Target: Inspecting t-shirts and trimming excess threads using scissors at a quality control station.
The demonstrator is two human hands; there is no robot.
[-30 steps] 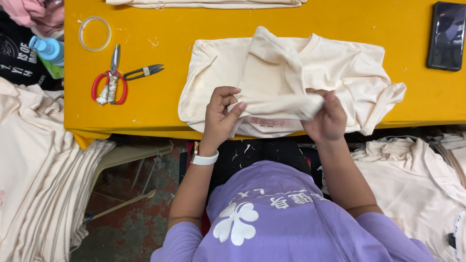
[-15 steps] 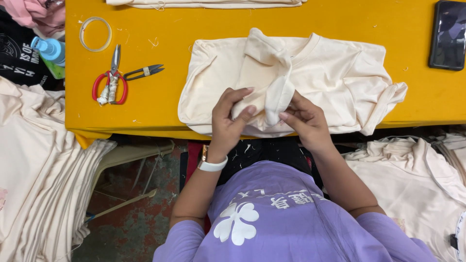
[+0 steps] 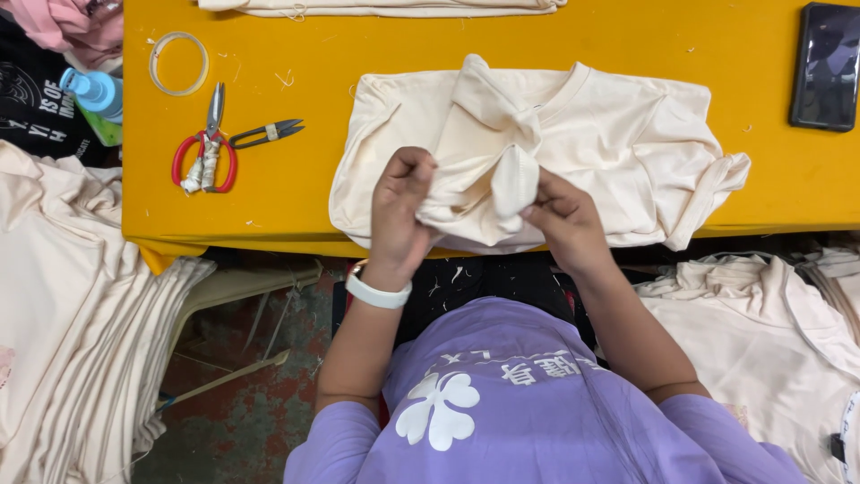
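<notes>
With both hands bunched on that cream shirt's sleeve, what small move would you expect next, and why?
Probably a small turn of the ribbed cuff between the fingers to bring more of its edge into view. The left hand and right hand both pinch the gathered sleeve of the cream shirt above the yellow table, while the scissors and small snips lie untouched to the left.

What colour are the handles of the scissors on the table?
Red, on the scissors left of the cream shirt, seen from the head view.
</notes>
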